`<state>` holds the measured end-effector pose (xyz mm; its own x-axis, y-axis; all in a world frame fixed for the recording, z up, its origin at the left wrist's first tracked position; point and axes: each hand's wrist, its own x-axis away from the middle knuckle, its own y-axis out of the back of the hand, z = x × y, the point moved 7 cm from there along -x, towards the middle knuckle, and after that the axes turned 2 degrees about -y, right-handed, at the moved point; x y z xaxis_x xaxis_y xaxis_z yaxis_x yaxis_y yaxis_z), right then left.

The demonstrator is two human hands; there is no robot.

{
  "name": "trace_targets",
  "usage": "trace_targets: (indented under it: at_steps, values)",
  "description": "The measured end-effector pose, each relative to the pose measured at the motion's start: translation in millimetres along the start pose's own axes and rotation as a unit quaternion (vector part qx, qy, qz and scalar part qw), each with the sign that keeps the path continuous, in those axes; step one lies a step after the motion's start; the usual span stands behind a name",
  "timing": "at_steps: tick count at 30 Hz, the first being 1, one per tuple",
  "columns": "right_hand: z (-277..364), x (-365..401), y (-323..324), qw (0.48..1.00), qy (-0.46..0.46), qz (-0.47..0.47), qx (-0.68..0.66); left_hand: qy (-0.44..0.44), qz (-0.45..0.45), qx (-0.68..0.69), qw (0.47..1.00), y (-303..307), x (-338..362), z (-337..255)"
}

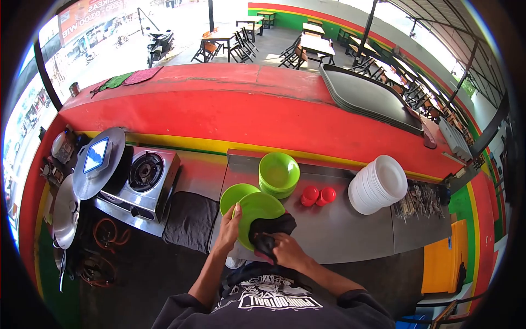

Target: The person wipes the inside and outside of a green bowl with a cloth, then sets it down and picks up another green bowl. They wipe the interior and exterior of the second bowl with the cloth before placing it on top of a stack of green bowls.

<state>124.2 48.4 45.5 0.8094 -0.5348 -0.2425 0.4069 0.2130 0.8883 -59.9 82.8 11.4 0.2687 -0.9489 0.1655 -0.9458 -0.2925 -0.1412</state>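
Observation:
My left hand [229, 229] grips the left rim of a green bowl [262, 206], which is tilted toward me above the metal counter. In my right hand [286, 249] is a dark cloth [278, 225], pressed against the bowl's lower right side and partly covering it. Another green bowl [234, 193] shows just behind the held one; its lower part is hidden. A stack of green bowls [279, 171] stands a little farther back on the counter.
Two red containers [310, 195] and a tall stack of white plates [368, 192] stand to the right, then a pile of cutlery [419, 202]. Leftward are a dark cloth [190, 218], a gas stove [147, 178] and a wok [67, 214]. A red ledge [219, 88] with trays [367, 98] runs behind.

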Motion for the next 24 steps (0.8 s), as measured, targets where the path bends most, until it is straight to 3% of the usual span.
trace_targets:
  at_steps: [2, 5, 8, 15, 18, 21, 24]
  values:
    - [4, -6, 20, 0.998, 0.047, -0.021, 0.025, 0.025, 0.049, 0.000, 0.999, 2, -3, -12]
    - [5, -14, 18, 0.996, 0.055, 0.020, 0.067, 0.046, 0.078, 0.002, 0.996, 3, -3, -33]
    - [-2, -18, -7, 0.997, 0.023, 0.021, 0.072, 0.046, 0.021, 0.067, 0.996, 13, -14, -19]
    - [14, -46, 8, 0.996, -0.027, -0.073, -0.042, 0.013, -0.015, 0.214, 0.977, -1, -1, -8]
    - [20, -51, 5, 0.994, -0.022, -0.078, -0.067, 0.037, -0.021, 0.228, 0.973, -2, 5, -4]
    - [21, -47, -10, 0.995, -0.025, -0.049, -0.082, 0.012, -0.012, 0.156, 0.988, 13, -7, 17]
    - [22, -43, -9, 0.997, -0.018, -0.016, -0.075, -0.003, 0.044, 0.153, 0.987, 16, -8, 9]
